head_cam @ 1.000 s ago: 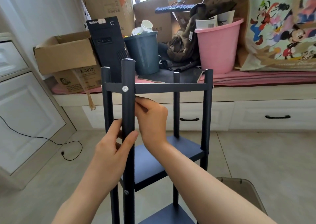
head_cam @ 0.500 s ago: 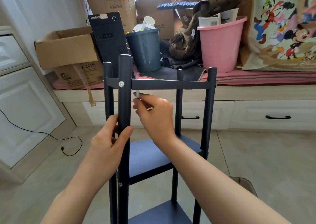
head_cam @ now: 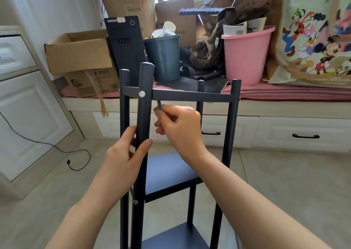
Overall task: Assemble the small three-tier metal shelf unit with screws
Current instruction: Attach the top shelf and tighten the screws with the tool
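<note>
While left hand (head_cam: 123, 159) grips post (head_cam: 143, 119), right hand (head_cam: 180, 127) pinches key (head_cam: 160, 105)

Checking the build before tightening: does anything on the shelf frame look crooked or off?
Nothing stands out. The near post sits against the top rail with its screw seated. The left hand holds the post; the right hand pinches a small tool.

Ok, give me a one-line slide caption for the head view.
Left hand grips the shelf unit's near post while the right hand holds a small hex key below the top rail.
</note>
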{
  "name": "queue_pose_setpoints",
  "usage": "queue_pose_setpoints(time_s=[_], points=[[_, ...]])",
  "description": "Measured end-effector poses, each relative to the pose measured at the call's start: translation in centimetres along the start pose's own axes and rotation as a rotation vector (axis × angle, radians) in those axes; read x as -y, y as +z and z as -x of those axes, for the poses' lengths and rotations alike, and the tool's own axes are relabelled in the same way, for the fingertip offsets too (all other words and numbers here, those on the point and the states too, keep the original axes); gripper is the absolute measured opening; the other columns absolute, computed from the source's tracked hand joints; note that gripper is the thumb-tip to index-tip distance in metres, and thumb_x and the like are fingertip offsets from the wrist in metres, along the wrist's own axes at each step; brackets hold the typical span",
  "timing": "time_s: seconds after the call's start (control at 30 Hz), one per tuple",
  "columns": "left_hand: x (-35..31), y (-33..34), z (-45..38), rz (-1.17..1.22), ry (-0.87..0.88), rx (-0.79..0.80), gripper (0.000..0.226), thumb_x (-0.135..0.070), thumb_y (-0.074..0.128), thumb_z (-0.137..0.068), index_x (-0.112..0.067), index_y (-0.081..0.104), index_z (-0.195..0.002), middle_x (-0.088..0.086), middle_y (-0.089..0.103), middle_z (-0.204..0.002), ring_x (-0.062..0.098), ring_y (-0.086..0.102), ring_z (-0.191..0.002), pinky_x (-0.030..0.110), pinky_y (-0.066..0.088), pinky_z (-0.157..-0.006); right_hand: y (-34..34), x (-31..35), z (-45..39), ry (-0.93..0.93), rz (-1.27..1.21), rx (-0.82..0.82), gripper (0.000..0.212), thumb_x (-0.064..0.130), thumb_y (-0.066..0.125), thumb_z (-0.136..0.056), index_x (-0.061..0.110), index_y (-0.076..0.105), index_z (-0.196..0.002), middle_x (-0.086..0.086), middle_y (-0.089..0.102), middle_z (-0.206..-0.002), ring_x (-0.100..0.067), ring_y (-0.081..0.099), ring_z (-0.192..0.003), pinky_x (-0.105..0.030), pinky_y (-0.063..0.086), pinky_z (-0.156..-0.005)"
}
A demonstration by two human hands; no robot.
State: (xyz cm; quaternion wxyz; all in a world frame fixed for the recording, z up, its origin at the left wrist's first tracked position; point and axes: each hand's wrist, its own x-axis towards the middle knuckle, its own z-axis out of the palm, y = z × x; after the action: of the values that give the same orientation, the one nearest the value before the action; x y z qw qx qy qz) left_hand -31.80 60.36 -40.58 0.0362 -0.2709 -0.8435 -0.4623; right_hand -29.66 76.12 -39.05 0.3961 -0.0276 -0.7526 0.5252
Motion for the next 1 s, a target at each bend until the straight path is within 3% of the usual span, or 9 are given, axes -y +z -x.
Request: queue_pose_setpoints(time_s=[0.1,0.23,0.43,0.53,0.63,0.73,0.8,0.83,1.0], points=[[0.1,-0.1,-0.1,-0.019,-0.007,-0.003,0.021,-0.04,0.054,-0.098,-0.035,0.052,-0.118,-0.008,0.062,-0.092,0.014,0.061,-0.067,0.012,0.045,-0.052,0.5,-0.4,0.0,0.009,-0.003,-0.03,0.017,0.013,0.064,-0.094,0.005,0.078,-0.087,-0.003,0.07,-0.064,-0.01,0.065,-0.055,-0.035,0.059,-0.068],[0.2,-0.3,-0.2,-0.039,0.0,-0.01,0.019,-0.041,0.057,-0.096,-0.039,0.05,-0.114,-0.013,0.062,-0.096,0.007,0.063,-0.072,0.011,0.047,-0.054,1.4,-0.9,-0.1,-0.004,-0.024,-0.075,0.015,0.013,0.065,-0.094,0.007,0.078,-0.094,-0.002,0.07,-0.068,-0.008,0.065,-0.058,-0.023,0.057,-0.066],[0.2,-0.5,-0.3,-0.007,0.018,0.011,0.014,-0.04,0.058,-0.096,-0.05,0.049,-0.097,-0.012,0.063,-0.091,0.01,0.063,-0.065,0.014,0.046,-0.05,3.0,-1.7,-0.1,-0.042,-0.054,-0.128,0.014,0.011,0.065,-0.094,0.008,0.078,-0.096,-0.002,0.073,-0.071,-0.004,0.066,-0.06,-0.025,0.057,-0.068],[0.3,-0.5,-0.3,0.012,0.024,0.009,0.017,-0.039,0.059,-0.095,-0.053,0.05,-0.097,-0.012,0.064,-0.088,0.015,0.063,-0.064,0.018,0.048,-0.053,4.0,-1.8,-0.3,-0.051,-0.079,-0.156,0.014,0.01,0.064,-0.093,0.008,0.078,-0.093,-0.001,0.073,-0.069,-0.002,0.064,-0.057,-0.034,0.058,-0.067],[0.5,-0.6,-0.5,0.014,0.034,0.002,0.019,-0.039,0.06,-0.094,-0.056,0.051,-0.095,-0.016,0.064,-0.086,0.016,0.064,-0.064,0.025,0.051,-0.057,5.0,-1.8,-0.5,-0.039,-0.133,-0.17,0.015,0.01,0.064,-0.093,0.011,0.079,-0.093,-0.004,0.072,-0.068,-0.014,0.064,-0.058,-0.045,0.058,-0.065],[0.6,-0.6,-0.6,0.014,0.036,0.001,0.022,-0.038,0.06,-0.095,-0.058,0.05,-0.094,-0.018,0.063,-0.087,0.018,0.066,-0.067,0.033,0.056,-0.061,5.5,-1.8,-0.5,-0.04,-0.17,-0.195,0.015,0.01,0.063,-0.093,0.009,0.079,-0.093,0.003,0.069,-0.064,-0.013,0.059,-0.055,-0.028,0.058,-0.06],[0.6,-0.6,-0.7,0.006,0.04,0.003,0.019,-0.039,0.06,-0.094,-0.054,0.049,-0.096,-0.02,0.062,-0.09,0.02,0.066,-0.068,0.038,0.058,-0.064,5.5,-1.9,-0.7,-0.023,-0.199,-0.21,0.015,0.008,0.064,-0.093,0.006,0.078,-0.092,0.015,0.063,-0.059,-0.003,0.054,-0.053,-0.008,0.046,-0.055],[0.6,-0.5,-0.7,0.002,0.044,0.004,0.018,-0.039,0.06,-0.095,-0.053,0.049,-0.096,-0.02,0.062,-0.09,0.019,0.066,-0.068,0.038,0.059,-0.065,5.5,-1.9,-0.7,-0.013,-0.2,-0.209,0.014,0.007,0.064,-0.092,0.005,0.078,-0.091,0.018,0.061,-0.059,0.0,0.054,-0.054,-0.005,0.042,-0.055],[0.4,-0.4,-0.7,-0.011,0.049,-0.003,0.013,-0.041,0.059,-0.094,-0.052,0.051,-0.094,-0.012,0.064,-0.087,0.017,0.066,-0.068,0.036,0.058,-0.064,4.9,-2.1,-0.6,0.011,-0.149,-0.147,0.011,0.009,0.065,-0.091,0.011,0.073,-0.084,0.005,0.07,-0.068,-0.005,0.063,-0.062,-0.024,0.053,-0.063]])
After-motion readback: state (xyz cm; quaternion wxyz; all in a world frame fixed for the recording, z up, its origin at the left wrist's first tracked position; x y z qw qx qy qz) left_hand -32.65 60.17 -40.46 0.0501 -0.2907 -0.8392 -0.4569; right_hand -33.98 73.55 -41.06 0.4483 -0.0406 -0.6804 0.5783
